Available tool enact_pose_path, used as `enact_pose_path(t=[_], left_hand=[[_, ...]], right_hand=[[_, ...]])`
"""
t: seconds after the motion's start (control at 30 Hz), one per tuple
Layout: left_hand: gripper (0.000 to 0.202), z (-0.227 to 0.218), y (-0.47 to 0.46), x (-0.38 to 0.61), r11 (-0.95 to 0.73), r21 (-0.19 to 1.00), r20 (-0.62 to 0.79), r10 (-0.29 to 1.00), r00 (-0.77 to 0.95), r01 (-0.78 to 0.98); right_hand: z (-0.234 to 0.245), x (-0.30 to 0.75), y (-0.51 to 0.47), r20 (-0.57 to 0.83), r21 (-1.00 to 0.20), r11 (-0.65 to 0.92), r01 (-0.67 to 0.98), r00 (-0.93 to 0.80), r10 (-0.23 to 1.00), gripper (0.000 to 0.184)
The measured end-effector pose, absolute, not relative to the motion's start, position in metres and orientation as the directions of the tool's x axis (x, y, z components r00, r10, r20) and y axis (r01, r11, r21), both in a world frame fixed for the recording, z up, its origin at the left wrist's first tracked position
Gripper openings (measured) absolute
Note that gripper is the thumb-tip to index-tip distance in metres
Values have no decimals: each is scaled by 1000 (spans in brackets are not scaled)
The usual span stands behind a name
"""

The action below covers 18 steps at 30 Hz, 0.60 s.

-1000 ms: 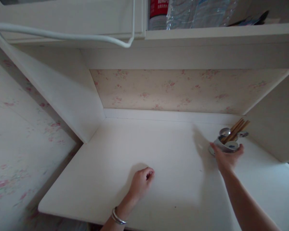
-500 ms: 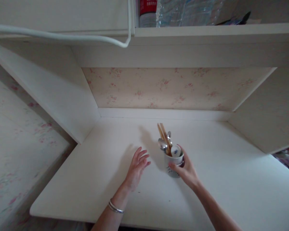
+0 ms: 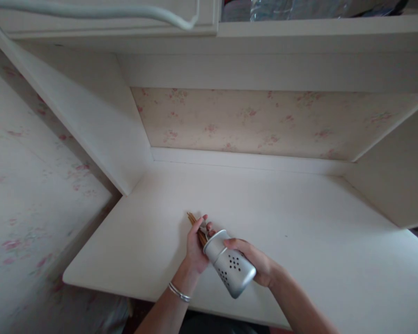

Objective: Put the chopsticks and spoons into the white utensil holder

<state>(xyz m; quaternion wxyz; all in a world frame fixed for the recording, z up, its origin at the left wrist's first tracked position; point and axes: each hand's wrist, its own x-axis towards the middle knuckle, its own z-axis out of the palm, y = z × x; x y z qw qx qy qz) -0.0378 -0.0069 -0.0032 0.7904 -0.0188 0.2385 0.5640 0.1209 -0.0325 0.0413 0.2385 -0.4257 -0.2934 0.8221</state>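
Note:
A silver utensil holder (image 3: 235, 271) with punched holes is tipped on its side above the desk, its mouth facing up and left. My right hand (image 3: 256, 260) grips it from the right, thumb across its side. At the mouth, my left hand (image 3: 197, 248) curls round the chopsticks (image 3: 191, 218) and other utensils sticking out. Some shiny metal, apparently spoons, shows between the left fingers; most of it is hidden by the hand. A silver bangle (image 3: 179, 292) circles my left wrist.
The white desk top (image 3: 132, 246) lies under both hands, its front edge close to me. Side panels stand left (image 3: 90, 106) and right (image 3: 393, 185). Overhead is a shelf (image 3: 316, 28) with plastic-wrapped things, and a white bar (image 3: 125, 11) crosses the upper left.
The holder has gone from upright to tipped over, moving left and nearer to me in my right hand. My left hand, open and apart before, has closed round the utensils.

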Motion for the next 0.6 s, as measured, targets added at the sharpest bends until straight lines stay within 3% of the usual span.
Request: enact_pose_path(t=[0.2, 0.37, 0.6], left_hand=[[14, -2, 17, -49, 309, 222, -407, 891, 200, -925], [20, 7, 59, -81, 238, 535, -482, 874, -61, -811], [16, 23, 142, -140, 285, 777, -527, 782, -332, -561]], right_hand=[[35, 123, -39, -557, -675, -724, -142, -546, 626, 37], [29, 126, -48, -541, -664, -723, -189, -547, 639, 38], [3, 142, -67, -551, -644, -711, -283, -473, 688, 38]])
